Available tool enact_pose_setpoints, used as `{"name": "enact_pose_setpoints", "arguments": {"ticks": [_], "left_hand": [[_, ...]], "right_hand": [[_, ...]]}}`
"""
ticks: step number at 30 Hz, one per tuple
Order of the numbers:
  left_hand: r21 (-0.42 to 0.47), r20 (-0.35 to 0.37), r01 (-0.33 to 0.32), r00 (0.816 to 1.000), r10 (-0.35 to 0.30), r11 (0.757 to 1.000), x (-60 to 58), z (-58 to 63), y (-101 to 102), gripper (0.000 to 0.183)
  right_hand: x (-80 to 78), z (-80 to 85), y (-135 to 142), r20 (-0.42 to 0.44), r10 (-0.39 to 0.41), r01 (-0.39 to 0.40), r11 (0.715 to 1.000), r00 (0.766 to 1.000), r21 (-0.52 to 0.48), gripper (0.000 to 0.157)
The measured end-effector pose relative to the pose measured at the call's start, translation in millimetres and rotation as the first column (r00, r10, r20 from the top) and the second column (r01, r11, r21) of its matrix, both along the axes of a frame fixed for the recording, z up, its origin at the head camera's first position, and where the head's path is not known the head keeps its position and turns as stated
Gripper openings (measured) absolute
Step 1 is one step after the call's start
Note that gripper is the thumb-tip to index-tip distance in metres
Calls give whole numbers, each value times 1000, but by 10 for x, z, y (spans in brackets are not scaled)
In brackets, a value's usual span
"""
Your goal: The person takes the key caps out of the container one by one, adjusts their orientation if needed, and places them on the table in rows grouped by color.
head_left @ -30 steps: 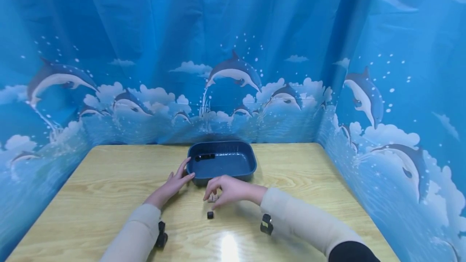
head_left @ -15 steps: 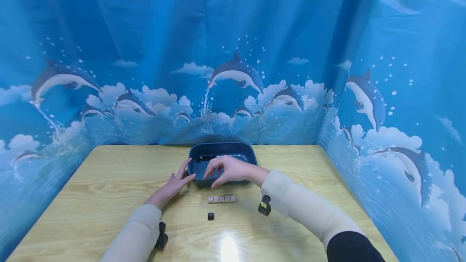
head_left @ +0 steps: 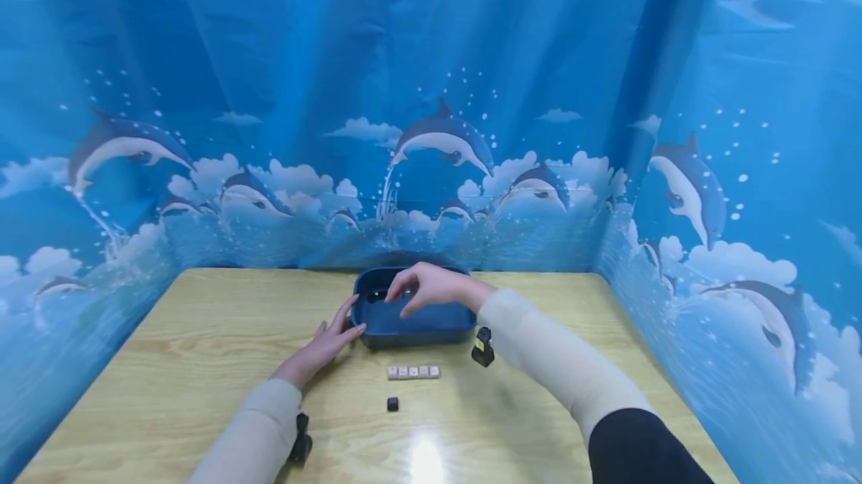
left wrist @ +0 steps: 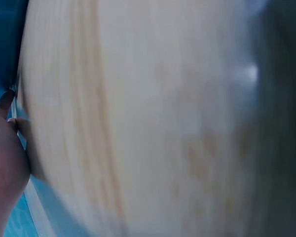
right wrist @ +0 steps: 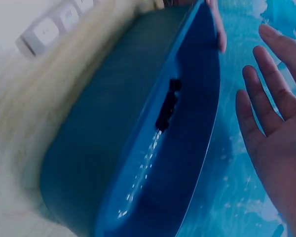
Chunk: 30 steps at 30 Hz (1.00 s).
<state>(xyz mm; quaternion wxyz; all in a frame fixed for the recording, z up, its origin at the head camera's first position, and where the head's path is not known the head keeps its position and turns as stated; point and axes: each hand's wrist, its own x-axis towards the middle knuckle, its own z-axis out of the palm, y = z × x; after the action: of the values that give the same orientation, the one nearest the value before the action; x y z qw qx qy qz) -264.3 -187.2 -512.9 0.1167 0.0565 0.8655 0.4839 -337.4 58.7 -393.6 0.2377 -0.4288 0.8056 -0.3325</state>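
A dark blue plastic bin [head_left: 420,337] stands on the table, with several small black keycap-like blocks [right wrist: 166,108] in a cluster on its floor. My left hand [head_left: 326,342] touches the bin's left side, thumb and fingers spread along the rim. Above the bin hovers my right hand [head_left: 434,286], fingers loosely bent, thumb apart, nothing visible between them. In front of the bin lies a straight row of pale cubes like keycaps [head_left: 413,372] with small marks on top. A single black cube [head_left: 393,404] sits nearer to me.
The wood-grain table [head_left: 539,394] reaches back to a blue dolphin-print curtain [head_left: 323,95], which also encloses both sides. Small black wrist cameras hang below each sleeve, such as the right camera [head_left: 483,347].
My right hand has risen from over the pale row and moved away from me to above the bin, uncovering the row. The left hand stays at the bin's side.
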Motion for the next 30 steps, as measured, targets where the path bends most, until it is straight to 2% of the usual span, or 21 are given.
{"name": "enact_pose_setpoints", "arguments": {"ticks": [5,10,15,24,30], "left_hand": [[14,10,-15,1000,15,1000,5,-14,-11,72],[9,12,-21,1000,21,1000,14,-4,-14,72],[6,25,-30,999,30,1000,3,-13,-9,73],[2,18,-37,999,37,999,8,-2,23,72],[-3,12,-35,999,35,999,16,-1,18,72]], "right_hand": [[-187,-80,-12,21,-35,34,998,999,53,33],[-355,-152,-22,-11,-78,78,990,997,121,35],[-473,-202,-47,-12,-85,86,983,996,165,38],[-591,-294,-67,69,-87,72,978,994,197,43],[-649,-397,-72,58,-94,77,967,994,243,44]]}}
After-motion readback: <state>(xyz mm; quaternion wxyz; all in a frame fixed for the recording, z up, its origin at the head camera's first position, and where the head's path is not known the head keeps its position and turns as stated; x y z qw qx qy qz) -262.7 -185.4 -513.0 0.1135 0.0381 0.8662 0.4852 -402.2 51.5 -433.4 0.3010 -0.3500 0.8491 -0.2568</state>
